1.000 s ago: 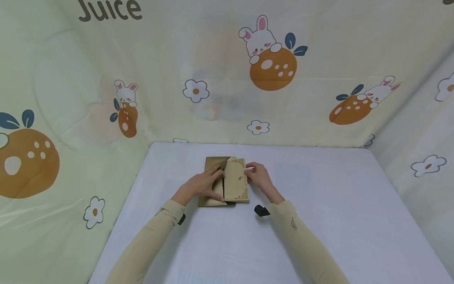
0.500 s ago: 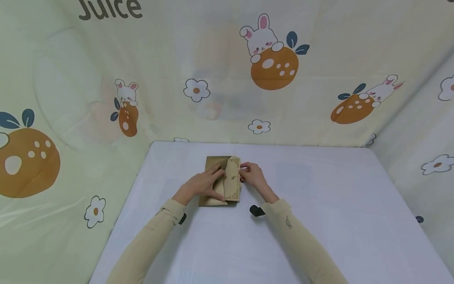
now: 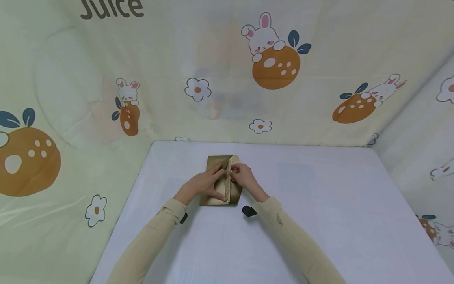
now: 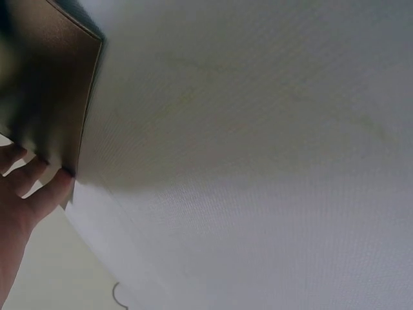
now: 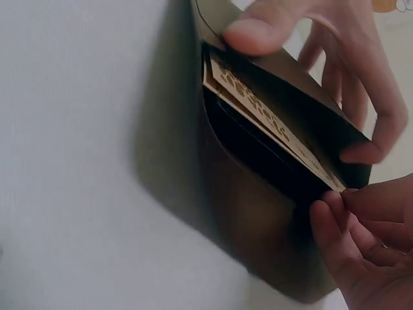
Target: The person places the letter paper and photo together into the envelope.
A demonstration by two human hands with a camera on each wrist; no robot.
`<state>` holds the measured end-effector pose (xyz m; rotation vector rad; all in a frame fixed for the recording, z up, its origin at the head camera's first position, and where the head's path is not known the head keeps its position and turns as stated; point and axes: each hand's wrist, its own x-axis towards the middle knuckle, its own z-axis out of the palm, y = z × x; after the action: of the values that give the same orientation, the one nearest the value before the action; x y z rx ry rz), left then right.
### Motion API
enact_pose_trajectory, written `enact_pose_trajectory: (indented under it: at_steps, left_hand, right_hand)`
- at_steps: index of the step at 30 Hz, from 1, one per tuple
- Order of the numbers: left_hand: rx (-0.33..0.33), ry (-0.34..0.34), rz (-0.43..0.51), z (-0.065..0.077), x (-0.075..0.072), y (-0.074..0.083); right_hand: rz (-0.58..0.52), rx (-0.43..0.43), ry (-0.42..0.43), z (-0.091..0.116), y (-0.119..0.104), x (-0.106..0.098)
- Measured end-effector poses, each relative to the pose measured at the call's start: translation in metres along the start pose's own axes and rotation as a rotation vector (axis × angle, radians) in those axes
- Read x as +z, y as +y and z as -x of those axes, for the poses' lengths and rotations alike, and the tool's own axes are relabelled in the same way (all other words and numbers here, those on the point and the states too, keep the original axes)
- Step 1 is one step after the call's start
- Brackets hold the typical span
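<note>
A gold-brown envelope lies on the table with its mouth towards the right, flap side out. A cream card with gold ornament along its border sits mostly inside it; only a narrow strip shows in the head view. Spread over the envelope, my left hand holds it, thumb near the lower end of the mouth and fingers near the upper end. My right hand pinches the card's outer edge between thumb and fingers, close to the mouth. In the left wrist view, left fingertips touch the envelope's edge.
The white table stretches around the envelope on all sides. Behind it hangs a pale curtain printed with rabbits, oranges and flowers. A black wrist camera sticks out from the right sleeve.
My right hand has moved left with the card, which has slid deeper into the envelope, from about half its width showing to a thin strip. The left hand has stayed in place.
</note>
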<state>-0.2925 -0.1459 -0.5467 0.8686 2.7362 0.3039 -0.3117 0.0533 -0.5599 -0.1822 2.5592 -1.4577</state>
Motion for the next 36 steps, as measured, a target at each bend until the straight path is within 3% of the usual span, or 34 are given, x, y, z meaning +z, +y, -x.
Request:
enact_pose_trajectory:
  at_steps: [7,14,23,29,36]
  left_hand:
    - [0.022,0.009,0.005,-0.002,-0.001,0.004]
    - [0.0,-0.02,-0.02,-0.002,0.002,0.007]
    - [-0.035,-0.083,-0.117,-0.002,0.002,0.013]
    - [-0.054,-0.141,-0.179,0.0,-0.001,0.012]
    - [-0.066,-0.124,-0.173,0.001,0.0,0.004]
  right_hand:
    - [-0.007,-0.006,0.023,0.0,0.002,0.01]
    - [-0.004,0.002,0.012,0.003,0.006,0.012]
    - [-0.087,0.023,0.032,0.016,0.028,-0.027]
    - [-0.081,0.042,0.041,0.03,0.049,-0.048]
    - [-0.028,0.018,0.037,0.044,0.055,-0.066]
